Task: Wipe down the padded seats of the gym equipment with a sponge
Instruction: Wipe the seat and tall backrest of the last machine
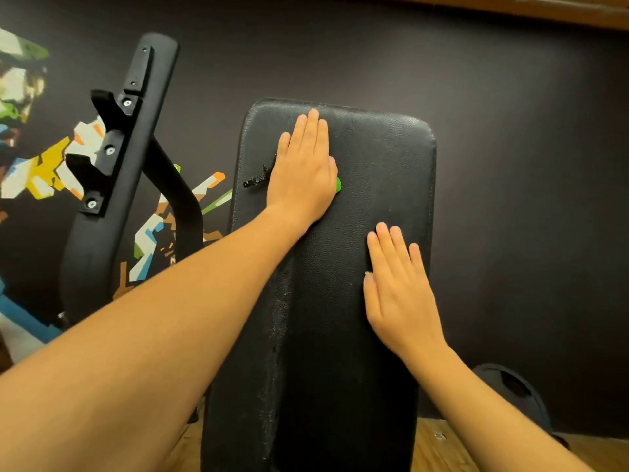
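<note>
A long black padded bench pad (384, 158) runs up the middle of the head view, its leather worn and flaking along the left side. My left hand (303, 168) lies flat on its upper part with straight fingers, pressing a green sponge (338, 184) of which only a small edge shows under the palm. A torn strip of black material (257, 180) sticks out to the left of that hand. My right hand (398, 287) rests flat on the pad lower down and to the right, fingers straight, holding nothing.
A black metal rack upright (129, 158) with bolted hooks stands left of the pad. Behind is a dark wall with a colourful mural (41, 165) at left. Wooden floor (439, 447) shows at the bottom right, and a dark round object (510, 390) lies near the wall.
</note>
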`<state>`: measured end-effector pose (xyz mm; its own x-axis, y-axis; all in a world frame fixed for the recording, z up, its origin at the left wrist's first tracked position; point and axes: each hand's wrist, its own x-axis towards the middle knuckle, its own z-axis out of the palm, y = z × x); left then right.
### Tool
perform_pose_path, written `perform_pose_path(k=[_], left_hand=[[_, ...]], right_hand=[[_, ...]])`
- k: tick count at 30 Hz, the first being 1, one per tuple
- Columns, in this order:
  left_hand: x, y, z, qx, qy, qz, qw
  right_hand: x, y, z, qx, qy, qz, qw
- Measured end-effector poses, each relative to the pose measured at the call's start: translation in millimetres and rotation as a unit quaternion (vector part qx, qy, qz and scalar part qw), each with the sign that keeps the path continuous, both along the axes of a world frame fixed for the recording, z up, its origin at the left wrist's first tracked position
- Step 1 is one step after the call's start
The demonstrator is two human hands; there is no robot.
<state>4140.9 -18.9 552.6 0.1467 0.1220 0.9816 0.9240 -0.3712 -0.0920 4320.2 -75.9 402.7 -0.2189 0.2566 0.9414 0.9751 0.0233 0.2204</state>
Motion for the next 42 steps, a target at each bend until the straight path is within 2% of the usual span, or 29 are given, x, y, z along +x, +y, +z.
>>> perform_pose_path(k=[10,13,24,29,35,42], left_hand=[[4.3,-1.6,-26.3,-0.005,-0.038,-0.023,0.999],[3.3,-3.0,-43.5,-0.014,-0.020,-0.014,1.000],[6.1,5.7,40.3,-0.019,-0.007,-0.001,1.000],[6.8,6.3,38.2,-0.011,-0.015,-0.014,1.000],[1.9,0.0,-11.9,-0.016,0.002,-0.022,1.000],[2.6,1.6,30.0,-0.037,0.003,-0.001,0.999]], right_hand=[[2.9,5.6,-8.7,0.020,-0.019,-0.028,0.999],[3.0,5.6,-9.8,0.017,-0.020,-0.033,0.999],[2.6,5.2,-10.5,0.020,-0.018,-0.033,0.999],[2.7,6.3,-10.9,0.027,-0.018,-0.027,0.999],[1.2,5.3,-11.5,0.036,-0.016,-0.025,0.999],[2.0,6.7,-11.8,0.040,-0.017,-0.023,0.999]])
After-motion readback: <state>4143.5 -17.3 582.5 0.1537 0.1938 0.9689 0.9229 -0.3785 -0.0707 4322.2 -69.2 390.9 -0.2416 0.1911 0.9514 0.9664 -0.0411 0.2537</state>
